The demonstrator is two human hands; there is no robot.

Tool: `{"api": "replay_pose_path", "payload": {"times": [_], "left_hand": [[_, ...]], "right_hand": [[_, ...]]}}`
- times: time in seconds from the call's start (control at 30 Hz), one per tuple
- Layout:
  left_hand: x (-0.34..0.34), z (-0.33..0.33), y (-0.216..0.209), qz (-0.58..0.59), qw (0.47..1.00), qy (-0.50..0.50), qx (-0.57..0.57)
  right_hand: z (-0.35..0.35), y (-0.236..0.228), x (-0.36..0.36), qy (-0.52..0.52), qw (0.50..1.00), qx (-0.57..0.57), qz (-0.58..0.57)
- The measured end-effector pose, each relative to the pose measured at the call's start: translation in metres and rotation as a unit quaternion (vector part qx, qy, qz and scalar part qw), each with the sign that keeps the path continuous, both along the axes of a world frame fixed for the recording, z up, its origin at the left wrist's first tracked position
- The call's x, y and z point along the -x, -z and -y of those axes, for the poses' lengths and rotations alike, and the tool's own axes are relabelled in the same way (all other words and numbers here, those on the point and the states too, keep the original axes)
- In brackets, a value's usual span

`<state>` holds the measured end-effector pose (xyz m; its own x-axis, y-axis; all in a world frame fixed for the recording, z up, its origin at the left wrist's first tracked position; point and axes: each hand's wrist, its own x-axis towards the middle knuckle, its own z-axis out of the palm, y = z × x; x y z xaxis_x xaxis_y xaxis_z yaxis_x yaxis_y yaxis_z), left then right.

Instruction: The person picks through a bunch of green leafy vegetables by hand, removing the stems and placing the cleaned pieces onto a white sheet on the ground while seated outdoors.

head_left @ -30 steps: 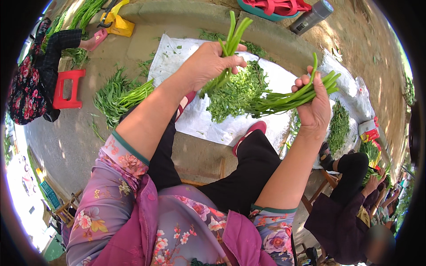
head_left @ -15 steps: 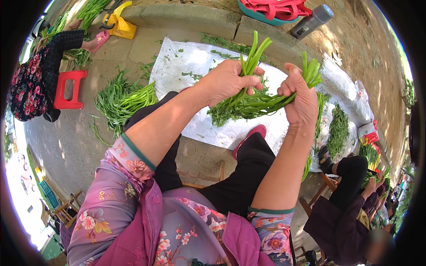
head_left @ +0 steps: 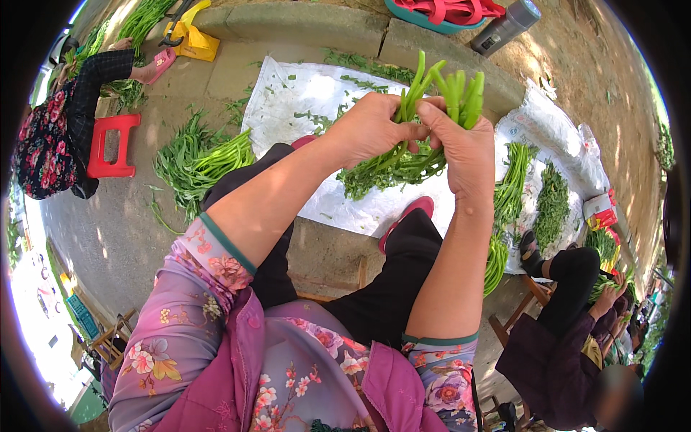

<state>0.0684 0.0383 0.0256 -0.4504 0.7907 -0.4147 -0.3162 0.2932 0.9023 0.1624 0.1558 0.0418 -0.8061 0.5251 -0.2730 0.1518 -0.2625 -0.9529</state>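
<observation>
In the head view, the left hand (head_left: 371,129) and the right hand (head_left: 464,147) meet in front of the person, both with fingers clamped around one bunch of green stalks (head_left: 432,108). The cut stem ends stick up above the hands, while the leafy ends hang down below them, above a white plastic sheet (head_left: 302,93) spread on the ground. A loose pile of greens (head_left: 201,162) lies left of the sheet, near a red stool (head_left: 111,144). Further rows of sorted greens (head_left: 511,187) lie to the right on another sheet, beside a seated person (head_left: 568,331) in dark clothes.
</observation>
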Motion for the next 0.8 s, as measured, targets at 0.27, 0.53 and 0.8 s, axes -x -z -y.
{"api": "replay_pose_path", "payload": {"times": [0.27,0.53,0.8], "left_hand": [[0.000,-0.003,0.019,-0.212,0.976,0.018,0.054],[0.009,-0.002,0.005,0.015,0.997,-0.075,-0.028],[0.009,-0.001,0.016,0.133,0.985,-0.103,-0.046]], "right_hand": [[0.006,0.006,0.002,-0.048,0.986,-0.141,0.070],[-0.009,0.007,-0.006,0.034,0.994,-0.069,0.083],[0.008,0.007,0.002,-0.035,0.994,-0.083,0.059]]}}
